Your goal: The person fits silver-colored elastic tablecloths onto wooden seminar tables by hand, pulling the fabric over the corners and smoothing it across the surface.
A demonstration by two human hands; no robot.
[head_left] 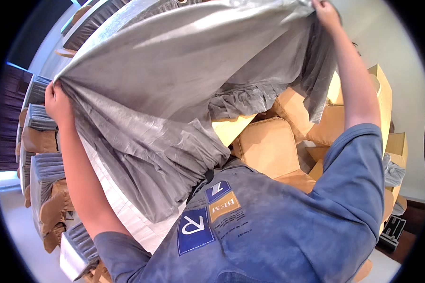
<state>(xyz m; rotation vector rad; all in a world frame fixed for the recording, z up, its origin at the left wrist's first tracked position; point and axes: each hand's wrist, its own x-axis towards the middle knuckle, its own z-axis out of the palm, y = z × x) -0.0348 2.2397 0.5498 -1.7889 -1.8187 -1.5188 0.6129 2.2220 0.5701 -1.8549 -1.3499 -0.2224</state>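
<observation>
A large grey tablecloth (156,67) with a gathered skirt is spread in the air between my two hands. My left hand (59,102) grips its left edge, and creases fan out from that grip. Far up at the right, my right hand (327,16) pinches the opposite edge. The pleated skirt (244,100) hangs below the smooth top panel, and part of the cloth drapes down close to my chest. Beneath the cloth, a pale yellow board (230,129) shows in part. The rest of that board is hidden.
Tan padded chairs (267,146) stand close together in front of me on the right. Along the left are rows of tables in grey skirts (46,169) with tan chairs (58,203). A bundled grey cloth (393,171) and a black case (393,231) are at far right. Light floor tiles (141,215) show below.
</observation>
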